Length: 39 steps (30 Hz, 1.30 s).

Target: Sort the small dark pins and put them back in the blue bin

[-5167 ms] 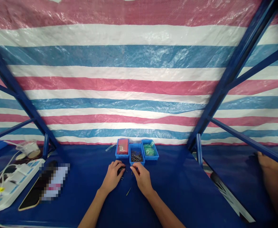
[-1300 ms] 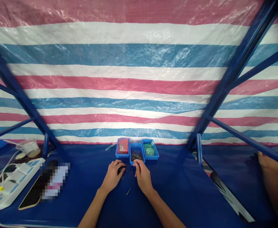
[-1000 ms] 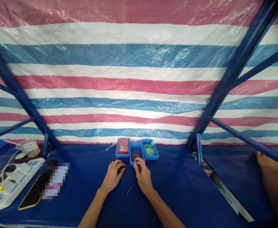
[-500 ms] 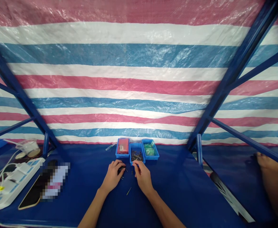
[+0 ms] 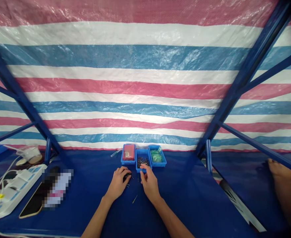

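My left hand [image 5: 118, 181] rests on the blue tabletop, its fingers curled around a small bunch of dark, thin metal pieces [image 5: 126, 176]. Some thin tips poke out beside the thumb. At the front edge of the middle blue bin [image 5: 142, 170] is my right hand [image 5: 149, 182], thumb and forefinger apart, with nothing visible between them. Many slim dark metal pieces [image 5: 141, 160] fill that bin; their exact kind is too small to make out. One thin piece [image 5: 134, 199] lies on the table between my forearms, and another [image 5: 138, 178] between my hands.
A blue bin with a red packet [image 5: 129, 152] stands left of the middle bin; one with green packets [image 5: 157, 156] stands right. A slim clear packet [image 5: 115, 153] lies farther left. A power strip [image 5: 18, 191] and phone [image 5: 33, 201] are at left. Another person's arm [image 5: 285, 188] shows at right.
My right thumb and forefinger, together at the bin's front edge before, have moved apart. My left hand and the bins have stayed put.
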Available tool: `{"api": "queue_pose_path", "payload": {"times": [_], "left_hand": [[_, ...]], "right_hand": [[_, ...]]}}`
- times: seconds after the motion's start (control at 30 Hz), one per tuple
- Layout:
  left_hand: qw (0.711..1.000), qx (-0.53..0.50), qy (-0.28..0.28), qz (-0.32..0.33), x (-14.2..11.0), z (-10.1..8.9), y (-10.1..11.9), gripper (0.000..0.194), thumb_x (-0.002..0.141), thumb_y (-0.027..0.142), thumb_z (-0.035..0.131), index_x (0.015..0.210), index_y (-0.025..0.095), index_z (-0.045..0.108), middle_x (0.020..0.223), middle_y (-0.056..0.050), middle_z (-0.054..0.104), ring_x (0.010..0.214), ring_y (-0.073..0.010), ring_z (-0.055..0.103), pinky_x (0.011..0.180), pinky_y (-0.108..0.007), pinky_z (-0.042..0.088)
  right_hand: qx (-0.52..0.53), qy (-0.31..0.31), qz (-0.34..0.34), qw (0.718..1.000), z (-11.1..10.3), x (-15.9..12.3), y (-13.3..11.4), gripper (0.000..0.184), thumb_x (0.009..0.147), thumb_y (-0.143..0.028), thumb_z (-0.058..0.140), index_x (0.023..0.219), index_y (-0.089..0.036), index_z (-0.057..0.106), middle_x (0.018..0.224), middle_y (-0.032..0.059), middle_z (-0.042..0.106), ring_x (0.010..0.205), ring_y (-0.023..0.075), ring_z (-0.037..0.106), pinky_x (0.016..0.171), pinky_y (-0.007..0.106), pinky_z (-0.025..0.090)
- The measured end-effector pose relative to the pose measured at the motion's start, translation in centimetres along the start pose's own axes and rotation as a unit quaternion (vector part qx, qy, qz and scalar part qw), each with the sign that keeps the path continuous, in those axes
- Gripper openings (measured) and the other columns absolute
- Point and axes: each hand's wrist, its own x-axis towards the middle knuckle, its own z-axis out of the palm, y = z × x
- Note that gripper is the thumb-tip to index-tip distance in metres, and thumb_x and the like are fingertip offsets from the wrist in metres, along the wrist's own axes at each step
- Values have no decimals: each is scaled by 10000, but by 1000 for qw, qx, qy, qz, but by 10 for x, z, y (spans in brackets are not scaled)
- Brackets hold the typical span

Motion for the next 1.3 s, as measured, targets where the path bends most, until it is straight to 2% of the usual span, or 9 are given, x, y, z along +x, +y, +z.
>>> {"api": "queue_pose_path", "payload": {"times": [0.2, 0.3, 0.43, 0.53, 0.67, 0.83, 1.0, 1.13, 1.3], "left_hand": [[1000, -6, 2, 4, 0, 1, 0, 229, 1054, 368, 515, 1135, 294, 716, 1173, -62, 661, 1059, -255, 618, 956, -450, 495], [1000, -13, -5, 2, 0, 1, -1, 239, 1061, 371, 502, 1147, 290, 710, 1190, -66, 656, 1077, -261, 606, 968, -465, 488], [1000, -13, -5, -2, -1, 2, -2, 239, 1058, 375, 509, 1150, 293, 713, 1195, -68, 659, 1082, -266, 602, 969, -477, 489], [1000, -12, -6, -3, -1, 3, -3, 225, 1053, 363, 521, 1149, 296, 713, 1197, -64, 659, 1084, -264, 604, 966, -468, 490], [1000, -8, -3, -1, -1, 1, 0, 204, 1047, 338, 536, 1146, 303, 711, 1188, -53, 661, 1083, -256, 613, 965, -446, 488], [1000, -7, -5, 0, -1, -1, 1, 207, 1052, 333, 528, 1142, 295, 711, 1188, -56, 658, 1074, -253, 613, 963, -446, 485], [1000, -9, -7, 1, -1, 0, 0, 222, 1057, 345, 513, 1145, 291, 710, 1191, -63, 657, 1079, -259, 606, 961, -457, 485], [1000, -6, -8, 1, 0, 1, 0, 223, 1054, 342, 514, 1149, 295, 711, 1196, -62, 661, 1075, -257, 614, 963, -459, 488], [1000, 0, 2, 3, 0, 2, -1, 217, 1043, 354, 534, 1129, 298, 725, 1180, -61, 670, 1063, -255, 630, 953, -452, 502]], "right_hand": [[1, -12, -6, 1000, -3, 1, -4, 400, 1079, -363, 436, 1461, -280, 520, 1271, 74, 682, 707, 147, 685, 721, 295, 596], [-36, -28, -34, 998, -5, 1, -9, 308, 1064, -331, 459, 1317, -290, 632, 1248, 66, 676, 824, 171, 708, 760, 293, 584], [-98, -70, -73, 990, -4, 0, -11, 250, 1061, -305, 472, 1062, -292, 722, 1057, 34, 703, 894, 184, 713, 786, 276, 560], [-131, -86, -86, 984, -1, -1, -8, 254, 1062, -304, 481, 1067, -294, 735, 997, 24, 723, 854, 180, 723, 775, 265, 553], [-190, -81, -82, 975, 6, -3, -2, 240, 1055, -321, 503, 1155, -293, 720, 994, 29, 744, 809, 191, 735, 679, 256, 533], [-274, -88, -87, 954, 12, -7, 3, 171, 1047, -325, 548, 1132, -287, 693, 1011, 24, 718, 714, 168, 711, 565, 236, 455], [-271, -113, -128, 947, 9, -7, 1, 114, 1060, -304, 544, 1070, -295, 657, 1004, 9, 683, 755, 162, 698, 558, 217, 419], [-272, -119, -129, 946, 9, -6, 0, 159, 1085, -273, 491, 971, -274, 602, 947, -7, 664, 731, 152, 678, 554, 217, 395], [-274, -118, -127, 946, 11, -7, 2, 130, 1073, -238, 503, 960, -262, 564, 946, -7, 655, 730, 163, 672, 554, 234, 372]]}}
